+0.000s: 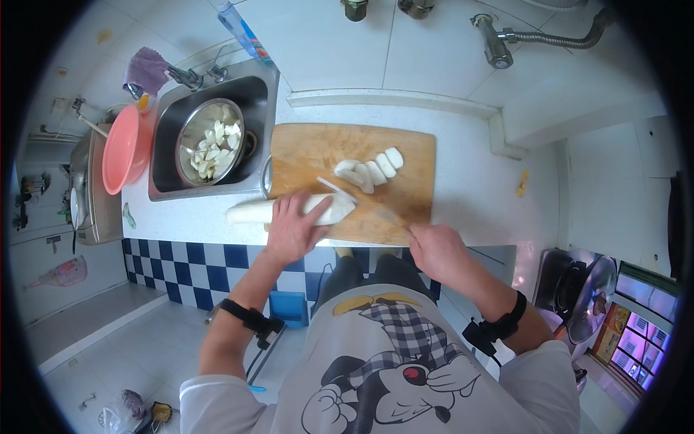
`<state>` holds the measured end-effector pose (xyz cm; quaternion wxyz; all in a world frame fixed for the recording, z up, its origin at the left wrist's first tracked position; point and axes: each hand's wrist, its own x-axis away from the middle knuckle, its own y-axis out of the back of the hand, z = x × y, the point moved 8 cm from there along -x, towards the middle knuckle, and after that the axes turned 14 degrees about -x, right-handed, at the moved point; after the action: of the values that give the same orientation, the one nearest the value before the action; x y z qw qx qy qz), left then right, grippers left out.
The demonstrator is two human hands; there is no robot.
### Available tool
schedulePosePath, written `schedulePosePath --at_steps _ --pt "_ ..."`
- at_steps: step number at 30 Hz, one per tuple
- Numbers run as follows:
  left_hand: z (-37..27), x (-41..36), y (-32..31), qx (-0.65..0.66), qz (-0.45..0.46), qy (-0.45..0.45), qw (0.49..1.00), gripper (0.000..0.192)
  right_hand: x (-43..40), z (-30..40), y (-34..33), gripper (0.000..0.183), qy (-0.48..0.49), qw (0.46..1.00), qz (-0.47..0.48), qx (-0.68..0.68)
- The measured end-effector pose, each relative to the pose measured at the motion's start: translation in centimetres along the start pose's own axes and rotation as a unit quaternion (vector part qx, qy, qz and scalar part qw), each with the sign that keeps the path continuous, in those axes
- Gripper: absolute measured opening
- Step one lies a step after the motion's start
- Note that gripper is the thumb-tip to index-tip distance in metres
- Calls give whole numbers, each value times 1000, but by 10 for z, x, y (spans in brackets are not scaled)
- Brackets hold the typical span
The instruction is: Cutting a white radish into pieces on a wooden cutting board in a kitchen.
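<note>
My left hand [291,228] presses down on a long, peeled white radish [332,209], which lies across the front left part of a wooden cutting board [412,141] and sticks out past its left edge. In my right hand [440,250] is a kitchen knife [391,217], its blade blurred and pointing left toward the radish's cut end. A narrow white strip [337,189] lies in line with the blade; whether it is blade or radish I cannot tell. Behind it, several thick radish slices [374,172] form a slanting row on the board.
In the steel sink [158,173] at left sits a metal bowl [183,146] of white cut pieces [214,154]. A pink basin [122,154] stands beyond it. A detergent bottle [244,30] is by the wall. On the right, a yellow object [522,183] lies on the white counter [471,163].
</note>
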<state>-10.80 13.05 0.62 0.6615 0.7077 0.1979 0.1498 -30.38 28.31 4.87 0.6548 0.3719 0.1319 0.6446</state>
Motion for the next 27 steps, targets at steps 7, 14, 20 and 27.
schedulePosePath --at_steps 7,14,20,27 --pt "0 13 -10 -28 -26 -2 999 59 4 10 -10 12 8 999 25 35" --pt "-4 17 -12 -41 -53 -1 998 62 -56 16 -54 10 -6 999 46 19" --pt "11 14 1 -17 25 10 999 73 -30 -37 -33 12 -51 996 70 -2" --pt "11 -4 -11 -103 12 12 995 70 -10 -54 -3 18 -67 991 -35 -109"
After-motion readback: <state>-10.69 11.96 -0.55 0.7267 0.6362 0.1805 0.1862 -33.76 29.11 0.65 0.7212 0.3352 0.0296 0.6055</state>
